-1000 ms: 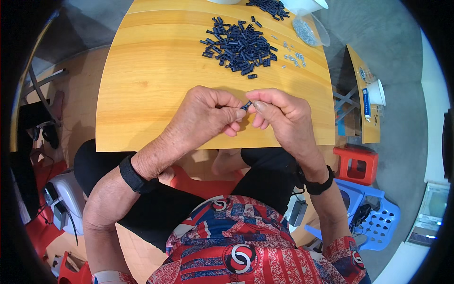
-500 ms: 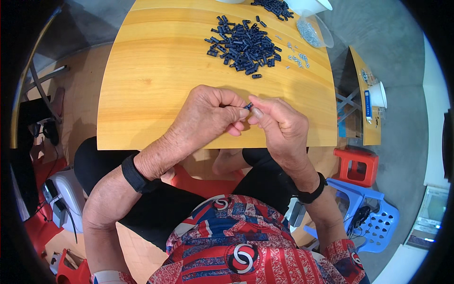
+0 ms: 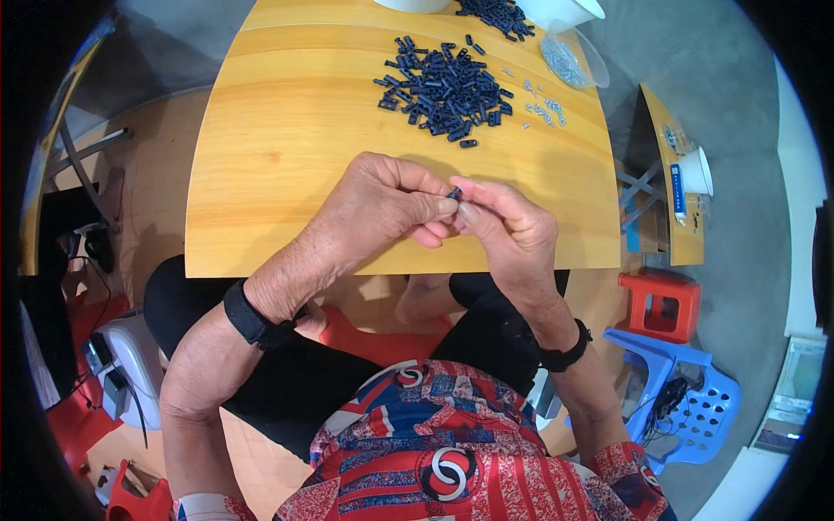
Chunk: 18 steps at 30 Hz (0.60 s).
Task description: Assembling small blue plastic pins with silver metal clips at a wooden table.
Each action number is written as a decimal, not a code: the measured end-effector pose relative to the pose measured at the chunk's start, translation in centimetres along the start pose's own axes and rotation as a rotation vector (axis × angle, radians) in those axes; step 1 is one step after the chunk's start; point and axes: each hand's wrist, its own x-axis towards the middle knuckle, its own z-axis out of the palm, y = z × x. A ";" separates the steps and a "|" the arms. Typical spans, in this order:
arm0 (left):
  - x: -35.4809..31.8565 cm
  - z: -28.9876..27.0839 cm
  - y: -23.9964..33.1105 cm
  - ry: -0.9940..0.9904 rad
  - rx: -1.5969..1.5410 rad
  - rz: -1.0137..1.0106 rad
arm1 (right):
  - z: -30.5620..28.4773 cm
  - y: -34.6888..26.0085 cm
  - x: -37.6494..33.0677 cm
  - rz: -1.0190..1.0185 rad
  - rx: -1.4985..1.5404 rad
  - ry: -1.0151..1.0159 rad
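Above the near edge of the table, my two hands meet at the fingertips. My left hand (image 3: 373, 207) is closed in a pinch, thumb against forefinger, on a small black plastic part (image 3: 454, 194). From the other side my right hand (image 3: 514, 227) is also closed, its thumb and forefinger pressed at the end of that part. Only a sliver of the part shows between the fingers; whether a tiny metal piece is pinched there too is hidden. Beyond my hands lies a heap of similar black plastic parts (image 3: 447, 91), with small silver metal pieces (image 3: 549, 111) scattered to its right.
A clear plastic tub of metal pieces (image 3: 566, 62) stands near the wooden table's (image 3: 269, 156) far right corner. Beside it are a second black heap (image 3: 497, 16) and a white bowl (image 3: 556, 10). On the floor to the right are a red stool (image 3: 662, 306) and a blue plastic stool (image 3: 708, 408).
The fingertips of my right hand have shifted slightly left, closer against my left hand. My left hand keeps its pinch on the part. The whole view has shifted slightly.
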 end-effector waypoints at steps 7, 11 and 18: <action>-0.2 -0.3 -0.2 -0.019 -0.022 -0.032 | -0.3 -0.4 -0.3 -0.057 -0.124 -0.064; -0.2 -0.5 -0.1 -0.030 -0.016 -0.035 | 0.0 -0.6 -0.4 -0.041 -0.144 -0.063; -0.1 -0.6 -0.2 -0.031 -0.014 -0.049 | 0.2 -0.9 -0.4 -0.064 -0.282 -0.053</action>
